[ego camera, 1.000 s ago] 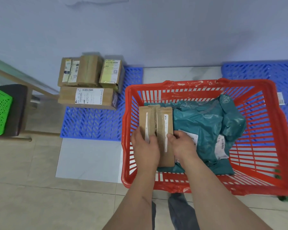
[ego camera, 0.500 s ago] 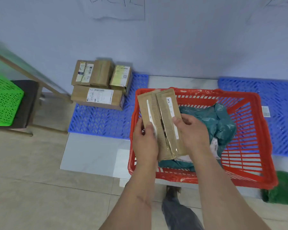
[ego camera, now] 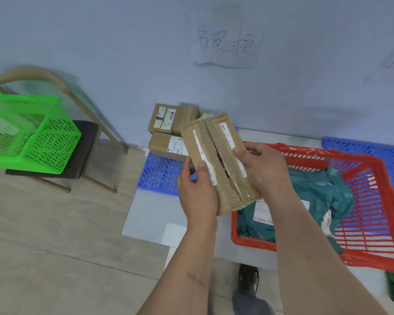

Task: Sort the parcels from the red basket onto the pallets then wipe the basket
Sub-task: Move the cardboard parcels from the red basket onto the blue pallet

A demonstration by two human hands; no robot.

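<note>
**Box lifted, sorting in hand**

The red basket (ego camera: pixel 373 178) at 4 o'clock holds a teal bag (ego camera: pixel 316 196). Blue pallet (ego camera: pixel 159 176) with boxes (ego camera: pixel 168 133) lies at 11 o'clock. Both hands, left (ego camera: pixel 197 194) and right (ego camera: pixel 263 171), clamp the box (ego camera: pixel 218 160) above the floor. Next, I judge, it needs placing on a pallet.

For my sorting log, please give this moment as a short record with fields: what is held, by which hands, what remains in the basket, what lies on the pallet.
held: cardboard parcel, raised above floor
left hand: grips parcel's left edge
right hand: grips parcel's right side
red basket: teal bag parcels inside
left blue pallet: stacked cardboard boxes
wiping: not yet done
</note>
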